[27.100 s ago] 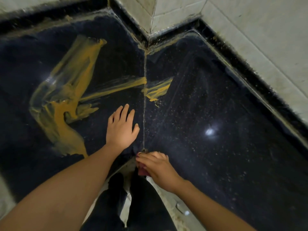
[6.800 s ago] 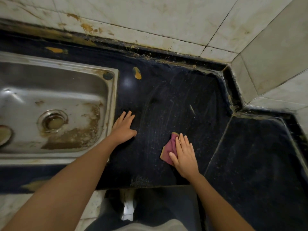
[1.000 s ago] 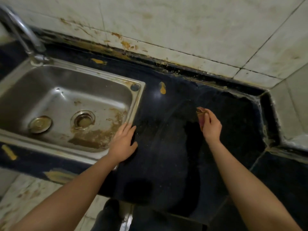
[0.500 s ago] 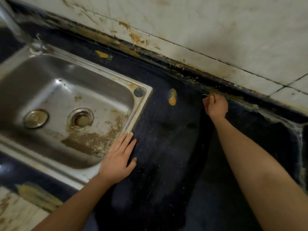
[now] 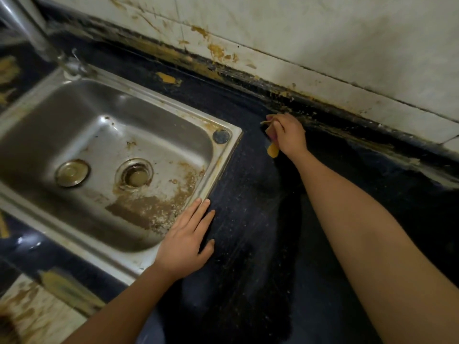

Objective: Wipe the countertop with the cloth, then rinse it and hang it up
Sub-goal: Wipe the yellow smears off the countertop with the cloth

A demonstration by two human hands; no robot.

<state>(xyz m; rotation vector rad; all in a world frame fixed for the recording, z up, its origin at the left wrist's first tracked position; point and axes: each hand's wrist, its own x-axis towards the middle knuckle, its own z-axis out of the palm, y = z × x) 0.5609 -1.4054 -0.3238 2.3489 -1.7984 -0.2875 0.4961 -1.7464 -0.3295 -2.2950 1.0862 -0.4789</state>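
Observation:
My right hand point(image 5: 289, 135) is closed around the pink cloth point(image 5: 270, 127), of which only a small bunched edge shows at the fingers. It presses on the dark countertop point(image 5: 248, 244) near the back wall, right over a yellow-orange smear point(image 5: 272, 151). My left hand point(image 5: 187, 240) lies flat, fingers spread, on the countertop beside the right rim of the steel sink point(image 5: 218, 175). It holds nothing.
The sink basin carries brown residue around its drain point(image 5: 135, 173). A tap point(image 5: 29, 33) rises at the back left. Another yellow smear point(image 5: 167, 78) lies behind the sink. Stained white wall tiles point(image 5: 323, 45) run along the back edge, with grime in the joint.
My right hand has moved the cloth left along the back edge onto the yellow smear. The view has shifted closer. My left hand stays flat by the sink rim.

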